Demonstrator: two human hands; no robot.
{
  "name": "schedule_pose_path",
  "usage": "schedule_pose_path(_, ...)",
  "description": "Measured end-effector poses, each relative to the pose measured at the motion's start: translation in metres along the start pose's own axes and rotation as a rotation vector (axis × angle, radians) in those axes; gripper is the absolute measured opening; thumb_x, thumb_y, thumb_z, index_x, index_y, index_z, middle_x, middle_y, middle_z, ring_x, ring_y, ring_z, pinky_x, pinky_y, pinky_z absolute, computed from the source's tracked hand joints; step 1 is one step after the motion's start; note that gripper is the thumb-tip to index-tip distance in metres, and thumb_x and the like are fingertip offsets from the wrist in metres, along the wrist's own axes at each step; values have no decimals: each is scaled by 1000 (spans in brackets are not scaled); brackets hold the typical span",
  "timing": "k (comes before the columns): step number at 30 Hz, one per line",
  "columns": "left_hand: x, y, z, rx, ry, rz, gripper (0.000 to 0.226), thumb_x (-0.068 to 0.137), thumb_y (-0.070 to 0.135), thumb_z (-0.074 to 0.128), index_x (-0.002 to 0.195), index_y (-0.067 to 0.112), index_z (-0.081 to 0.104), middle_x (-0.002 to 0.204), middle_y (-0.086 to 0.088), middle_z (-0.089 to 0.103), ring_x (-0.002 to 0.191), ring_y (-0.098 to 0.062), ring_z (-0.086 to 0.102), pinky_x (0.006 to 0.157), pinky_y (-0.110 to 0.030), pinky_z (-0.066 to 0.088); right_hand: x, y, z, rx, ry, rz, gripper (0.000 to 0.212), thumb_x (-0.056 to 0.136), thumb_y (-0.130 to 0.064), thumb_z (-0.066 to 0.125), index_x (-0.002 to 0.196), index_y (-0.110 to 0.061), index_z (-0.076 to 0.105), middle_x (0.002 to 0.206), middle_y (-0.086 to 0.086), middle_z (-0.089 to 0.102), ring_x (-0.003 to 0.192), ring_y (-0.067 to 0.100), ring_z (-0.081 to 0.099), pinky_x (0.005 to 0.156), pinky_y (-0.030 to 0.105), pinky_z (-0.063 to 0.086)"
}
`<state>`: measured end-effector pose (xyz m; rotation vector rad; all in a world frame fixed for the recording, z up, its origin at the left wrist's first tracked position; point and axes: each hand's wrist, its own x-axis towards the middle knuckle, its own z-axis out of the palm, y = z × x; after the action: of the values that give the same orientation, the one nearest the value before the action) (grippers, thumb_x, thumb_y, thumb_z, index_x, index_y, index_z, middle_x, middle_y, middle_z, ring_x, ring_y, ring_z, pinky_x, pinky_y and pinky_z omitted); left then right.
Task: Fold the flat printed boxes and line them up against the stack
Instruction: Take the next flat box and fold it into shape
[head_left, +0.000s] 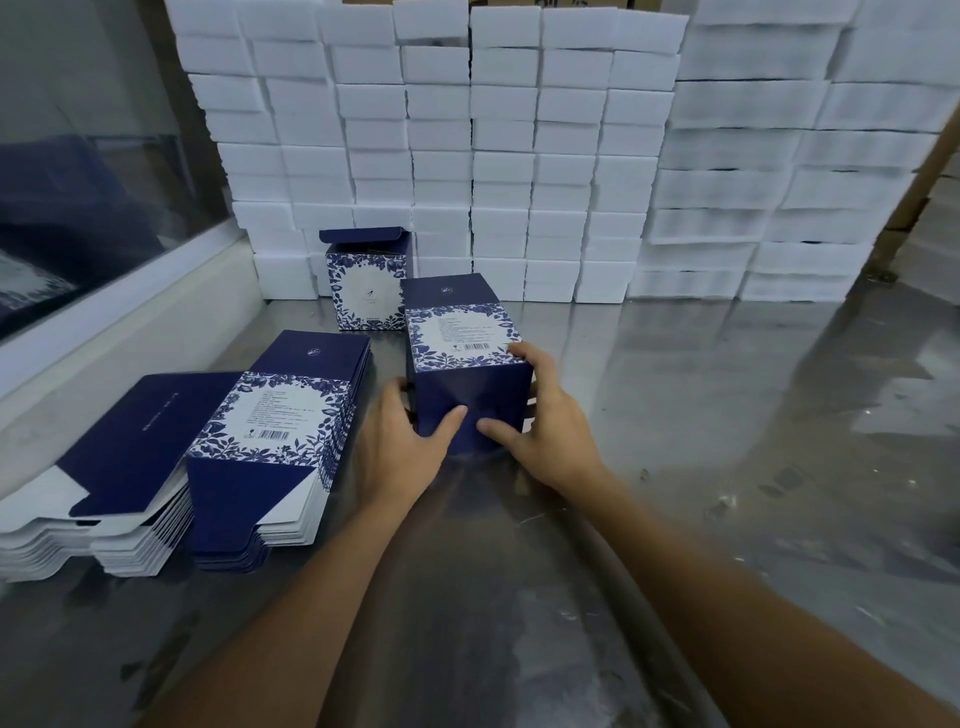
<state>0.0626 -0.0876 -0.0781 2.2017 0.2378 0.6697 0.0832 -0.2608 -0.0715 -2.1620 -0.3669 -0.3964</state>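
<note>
Head view. White block stack (519, 156) at back of table (727, 415). Two piles of flat printed boxes (218, 447) unfolded, left. One folded box (369, 283) upright against stack, lid flap open. Second box (465, 358) lying on side, mid-table, gripped by left hand (400, 447) and right hand (545, 431), thumbs pressing end flaps; closure underneath hidden. Pile count unreadable.

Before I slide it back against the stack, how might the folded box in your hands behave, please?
The folded box is probably light and hollow, being thin card like the flat blanks. It may dent under a hard grip from the left hand or right hand. On the smooth metal table it should slide easily.
</note>
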Motion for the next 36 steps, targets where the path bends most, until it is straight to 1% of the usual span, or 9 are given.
schedule_pose_path(8,-2,1,1,126,71,43,57,74,65,70,102,19,54,94,-8,68,89,-34,65,65,-35,44,-4,1,10,-153,243,-107,57,87,-34,73,126,-41,32,101,-1,70,82,28,66,64,36,50)
schedule_pose_path(13,-3,2,1,102,70,78,50,76,60,71,96,20,48,91,-7,66,89,-35,64,63,-34,39,-7,6,12,-129,250,-112,56,89,-34,71,128,-43,32,114,-1,69,92,26,66,69,35,50)
schedule_pose_path(18,-7,1,-1,16,-61,98,68,71,69,67,122,27,52,109,6,57,104,-20,60,79,-34,48,-17,2,20,44,201,-68,45,93,-52,59,129,-42,35,128,-14,58,107,3,57,83,27,49)
schedule_pose_path(21,-9,-2,-3,-156,-226,66,77,67,81,51,129,36,52,116,16,53,111,-7,54,89,-31,44,-20,3,20,154,231,-7,34,91,-62,51,113,-37,43,109,-25,57,98,-1,58,79,25,49)
schedule_pose_path(24,-9,-7,-3,-211,-273,88,83,74,79,37,142,32,48,129,16,49,120,-3,46,99,-29,37,-20,9,14,190,305,87,38,95,-59,44,78,-26,45,74,-11,55,70,9,53,64,33,42)
schedule_pose_path(29,-3,-13,2,-255,-105,73,26,96,32,59,117,18,65,122,12,53,122,-17,52,87,-6,36,-15,17,10,191,265,265,60,104,-43,39,62,-3,52,61,16,55,61,19,49,64,42,46)
schedule_pose_path(31,3,-17,1,-281,-155,21,46,87,43,67,128,26,53,130,13,49,127,-12,46,93,-13,39,-11,15,10,175,256,273,57,105,-38,40,69,3,55,65,15,59,66,25,55,69,44,48)
schedule_pose_path(33,8,-22,0,-319,-243,-81,93,67,67,73,144,38,31,144,19,37,135,-4,34,108,-31,35,-8,15,10,154,279,269,53,104,-33,41,70,5,55,69,17,62,72,33,59,71,45,48)
schedule_pose_path(36,10,-24,1,-267,-316,-85,124,46,79,74,149,49,12,144,26,33,125,6,37,106,-31,34,-5,14,6,145,291,232,41,99,-19,47,63,1,51,70,14,58,74,32,57,72,49,49)
